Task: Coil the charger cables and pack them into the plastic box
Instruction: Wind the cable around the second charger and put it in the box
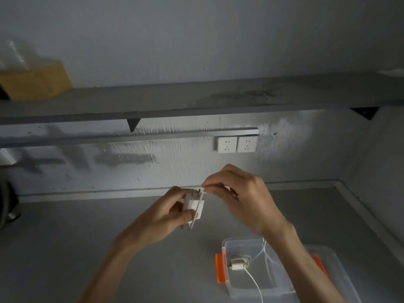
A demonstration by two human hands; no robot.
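Head view, dim light.

1. Left hand (166, 213): raised over the counter (87, 248), fingers curled round a white charger (193, 203). Thumb lies on the near face and fingertips on the far side. The prongs point up and away.
2. Right hand (242, 197): just right of the charger, back of the hand to the camera. Thumb and forefinger are pressed together, pinching a white cable (194, 219) at the charger's top edge. The other fingers are curled beneath.
3. Cable: runs taut from the pinch down across the charger's face and ends just below the left fingers.
4. Box (227, 278): clear plastic, open, on the counter below the right forearm and well apart from the hands. An orange latch (219, 268) sits on its left wall.
5. Second charger (237, 262): white, wound in its cord, lying on the box floor. One loose cord (255, 285) trails from it toward the lower edge of the view.
6. Thin white strand (263, 247): drops from behind the right wrist into the box. Whether it belongs to the pinched cable cannot be told.
7. Lid (336, 272): clear, with an orange clip, lying just right of the box and partly hidden by the right forearm.
8. Shelf (196, 95): grey, on the wall above, on black brackets. It carries a cardboard carton (35, 82) at its left end.
9. Sockets (237, 144): two white plates side by side on the wall, under the shelf, above the hands.
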